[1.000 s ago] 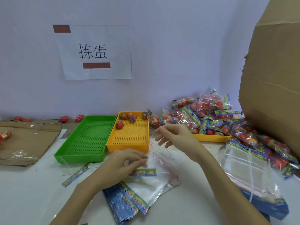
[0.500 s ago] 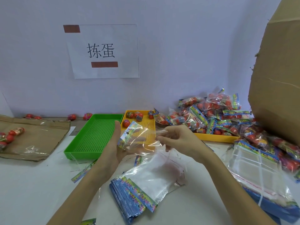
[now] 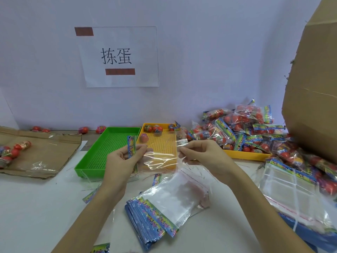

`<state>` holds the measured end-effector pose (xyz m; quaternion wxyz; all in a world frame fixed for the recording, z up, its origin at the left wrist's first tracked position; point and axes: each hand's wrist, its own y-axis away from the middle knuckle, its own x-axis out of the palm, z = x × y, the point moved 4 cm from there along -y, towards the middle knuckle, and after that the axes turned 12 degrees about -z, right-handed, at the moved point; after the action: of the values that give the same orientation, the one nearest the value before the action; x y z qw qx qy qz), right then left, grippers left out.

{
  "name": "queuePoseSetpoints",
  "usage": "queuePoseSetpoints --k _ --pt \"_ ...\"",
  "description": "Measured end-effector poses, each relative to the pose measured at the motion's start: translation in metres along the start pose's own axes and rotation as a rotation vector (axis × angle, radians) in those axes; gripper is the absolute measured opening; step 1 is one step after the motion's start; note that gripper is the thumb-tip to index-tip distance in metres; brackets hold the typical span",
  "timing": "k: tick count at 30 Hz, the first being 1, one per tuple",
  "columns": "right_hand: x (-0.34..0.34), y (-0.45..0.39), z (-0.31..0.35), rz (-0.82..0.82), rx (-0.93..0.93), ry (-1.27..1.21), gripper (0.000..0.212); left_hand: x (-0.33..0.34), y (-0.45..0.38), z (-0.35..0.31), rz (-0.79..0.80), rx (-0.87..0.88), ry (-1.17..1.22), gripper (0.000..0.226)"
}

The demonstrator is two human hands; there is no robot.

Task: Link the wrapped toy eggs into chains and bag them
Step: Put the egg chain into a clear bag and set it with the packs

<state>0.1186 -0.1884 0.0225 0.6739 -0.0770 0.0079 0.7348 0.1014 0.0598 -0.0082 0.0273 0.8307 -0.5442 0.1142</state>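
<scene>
A clear plastic bag (image 3: 158,157) with a colourful printed header is stretched between my hands above the table. My left hand (image 3: 124,159) pinches the header end. My right hand (image 3: 202,156) pinches the opposite, open end. Behind the bag, several wrapped toy eggs (image 3: 153,128) lie at the far end of a yellow tray (image 3: 160,143). A stack of empty bags (image 3: 160,212) lies on the table below my hands. A linked chain of eggs (image 3: 14,150) rests on cardboard at the left.
A green tray (image 3: 109,148) stands left of the yellow one. Filled bags of eggs (image 3: 246,130) are heaped at the right, beside a big cardboard box (image 3: 313,88). More clear bags (image 3: 291,190) lie at the right. Loose eggs (image 3: 83,129) line the wall.
My left hand lifted a bag off the stack. Both hands now hold it spread wide in the air, where half a second ago it was still bunched between them.
</scene>
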Motion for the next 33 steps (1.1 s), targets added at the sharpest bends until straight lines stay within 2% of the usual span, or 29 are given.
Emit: queuePoseSetpoints --k 4,8,11,14,17,18,20,22,25,28,31,32,33 --pt "-0.001 -0.001 0.002 -0.112 -0.025 0.019 0.014 0.002 0.002 0.000 -0.022 0.001 -0.027 0.029" --pt "0.001 0.001 0.004 -0.100 -0.047 0.090 0.011 0.004 0.006 -0.005 0.000 0.008 -0.015 0.038" --pt "0.003 0.002 0.007 -0.045 -0.105 0.184 0.016 0.004 0.005 -0.012 0.068 -0.010 -0.030 0.054" --pt "0.008 0.007 0.012 0.032 -0.188 0.225 0.015 0.003 0.007 -0.017 0.206 0.017 -0.121 0.065" --pt "0.009 0.004 0.014 -0.035 -0.272 0.269 0.017 0.011 0.017 -0.018 0.419 0.063 -0.177 0.041" --pt "0.009 0.003 0.014 -0.068 -0.295 0.285 0.019 0.013 0.019 -0.019 0.414 0.115 -0.187 0.030" --pt "0.009 0.002 0.013 -0.117 -0.308 0.287 0.024 0.015 0.022 -0.022 0.303 0.295 -0.248 0.013" --pt "0.007 -0.001 0.013 -0.160 -0.294 0.248 0.031 0.013 0.026 -0.029 0.174 0.631 -0.372 0.010" --pt "0.003 0.003 0.017 -0.165 -0.370 0.313 0.020 0.012 0.034 -0.035 0.098 1.045 -0.458 0.011" --pt "0.012 0.000 0.014 -0.066 -0.286 0.448 0.040 0.017 0.038 -0.034 0.102 1.211 -0.504 0.007" --pt "0.024 0.002 -0.001 0.172 0.038 0.360 0.025 0.021 0.040 -0.030 0.123 1.309 -0.574 0.007" --pt "0.028 0.001 -0.002 0.179 0.102 0.333 0.031 0.022 0.040 -0.029 0.126 1.346 -0.596 0.008" --pt "0.029 0.001 0.000 0.151 0.087 0.293 0.049 0.023 0.041 -0.027 0.129 1.378 -0.618 0.009"
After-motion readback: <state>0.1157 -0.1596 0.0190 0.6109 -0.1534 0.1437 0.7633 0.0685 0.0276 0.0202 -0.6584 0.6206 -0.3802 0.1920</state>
